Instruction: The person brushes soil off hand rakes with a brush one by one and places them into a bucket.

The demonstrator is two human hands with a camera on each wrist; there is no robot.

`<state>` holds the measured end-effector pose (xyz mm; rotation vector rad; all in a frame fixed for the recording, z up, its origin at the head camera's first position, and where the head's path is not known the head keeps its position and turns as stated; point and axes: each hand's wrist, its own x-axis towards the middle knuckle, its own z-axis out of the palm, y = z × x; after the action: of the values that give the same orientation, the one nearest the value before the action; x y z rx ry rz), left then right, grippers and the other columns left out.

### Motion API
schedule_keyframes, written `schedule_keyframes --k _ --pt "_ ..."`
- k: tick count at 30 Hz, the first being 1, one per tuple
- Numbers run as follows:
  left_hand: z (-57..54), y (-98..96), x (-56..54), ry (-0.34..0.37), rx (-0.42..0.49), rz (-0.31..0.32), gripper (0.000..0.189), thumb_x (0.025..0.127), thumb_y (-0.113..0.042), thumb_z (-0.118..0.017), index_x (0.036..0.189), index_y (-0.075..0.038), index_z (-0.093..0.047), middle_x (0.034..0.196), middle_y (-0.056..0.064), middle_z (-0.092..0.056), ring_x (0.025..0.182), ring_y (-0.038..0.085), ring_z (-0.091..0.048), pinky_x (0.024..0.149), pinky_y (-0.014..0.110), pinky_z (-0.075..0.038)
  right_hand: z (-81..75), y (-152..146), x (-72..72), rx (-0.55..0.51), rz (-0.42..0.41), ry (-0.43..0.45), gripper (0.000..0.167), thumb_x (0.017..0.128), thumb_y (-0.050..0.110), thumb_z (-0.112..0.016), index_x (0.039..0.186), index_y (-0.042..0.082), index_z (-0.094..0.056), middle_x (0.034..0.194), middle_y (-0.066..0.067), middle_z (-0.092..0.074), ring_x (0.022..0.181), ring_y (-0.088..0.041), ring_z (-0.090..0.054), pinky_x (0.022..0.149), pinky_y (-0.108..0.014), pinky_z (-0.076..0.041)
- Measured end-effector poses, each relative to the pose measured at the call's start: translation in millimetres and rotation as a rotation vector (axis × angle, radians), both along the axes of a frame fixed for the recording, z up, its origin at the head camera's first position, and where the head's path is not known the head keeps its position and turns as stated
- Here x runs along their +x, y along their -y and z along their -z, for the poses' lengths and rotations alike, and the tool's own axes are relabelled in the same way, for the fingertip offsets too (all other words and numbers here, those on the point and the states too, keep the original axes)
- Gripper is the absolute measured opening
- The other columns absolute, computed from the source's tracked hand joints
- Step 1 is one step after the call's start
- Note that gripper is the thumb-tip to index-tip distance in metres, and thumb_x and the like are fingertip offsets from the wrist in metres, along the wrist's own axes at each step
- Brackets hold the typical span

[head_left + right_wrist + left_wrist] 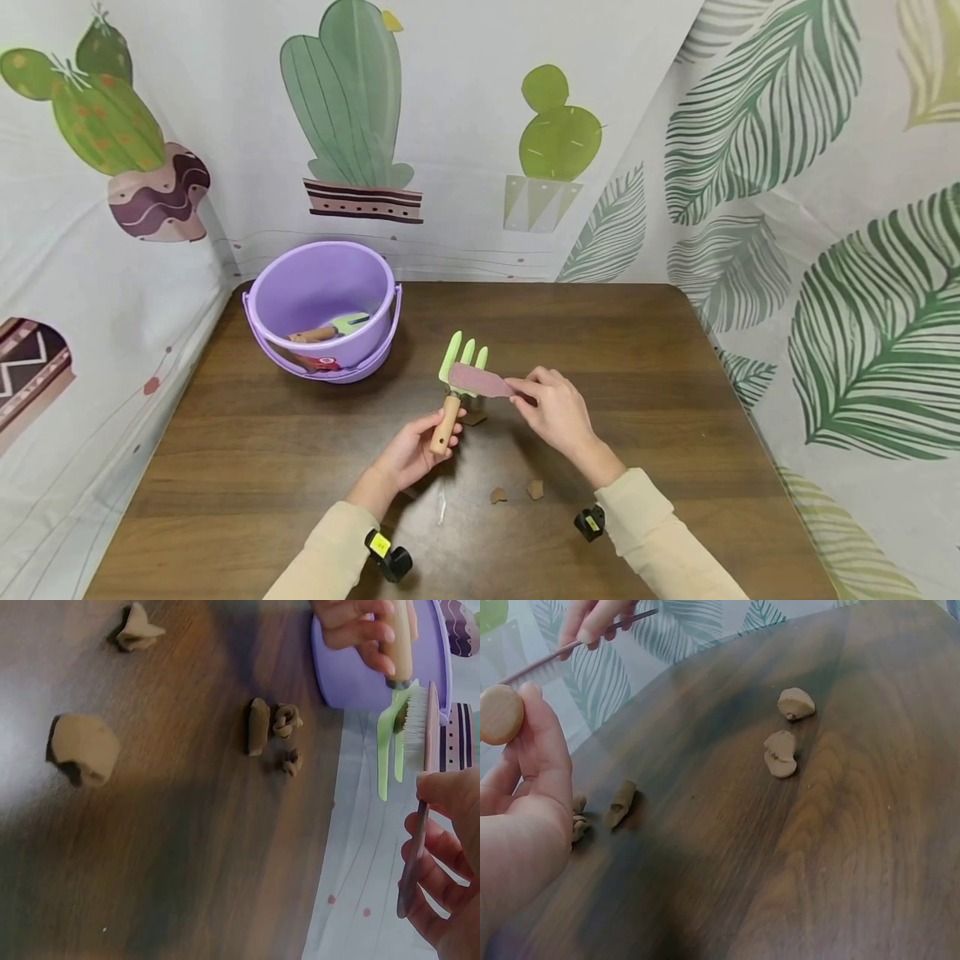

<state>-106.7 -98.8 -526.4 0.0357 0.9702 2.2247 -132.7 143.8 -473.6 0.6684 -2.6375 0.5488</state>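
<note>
My left hand [414,452] grips the wooden handle of a small garden fork [446,427], its light green tines pointing away from me. In my right hand [558,417] is a pink brush [480,381], pinched between thumb and fingers. The right wrist view shows the white bristles [415,735] against the fork's green head; whether they press on it is hard to tell. Beneath the hands, brown clay-like lumps [86,746] lie on the table, with a rolled piece [257,726] beside smaller crumpled bits [286,720]. The left wrist view shows the handle's round end [501,714].
A purple bucket [378,329] stands at the table's back left, its handle hanging down in front. Inside lies another tool [315,334] with a wooden handle and green head. Printed cloth [465,150] hangs behind the brown table [637,350]. Both wrists wear small black cameras [390,560].
</note>
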Motion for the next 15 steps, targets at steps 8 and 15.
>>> schedule_keyframes --k 8,15 --pt "0.2 5.2 0.2 -0.001 -0.025 0.007 0.031 0.1 -0.018 -0.028 0.112 -0.012 -0.057 0.089 -0.001 -0.062 0.073 0.007 -0.059 0.064 0.018 -0.049 -0.9 -4.9 1.8 -0.001 -0.005 0.008 0.024 0.077 0.017 -0.073 0.101 0.019 -0.073 0.079 0.003 -0.06 0.066 -0.013 -0.049 0.056 -0.027 -0.041" --pt "0.7 6.6 1.2 -0.023 -0.046 0.008 0.031 0.1 -0.018 -0.029 0.112 -0.012 -0.056 0.089 -0.001 -0.062 0.072 0.006 -0.06 0.064 0.018 -0.05 -1.1 -7.6 4.2 -0.013 0.007 0.008 0.024 0.076 0.017 -0.074 0.1 0.019 -0.073 0.079 0.003 -0.061 0.064 -0.012 -0.047 0.054 -0.025 -0.039"
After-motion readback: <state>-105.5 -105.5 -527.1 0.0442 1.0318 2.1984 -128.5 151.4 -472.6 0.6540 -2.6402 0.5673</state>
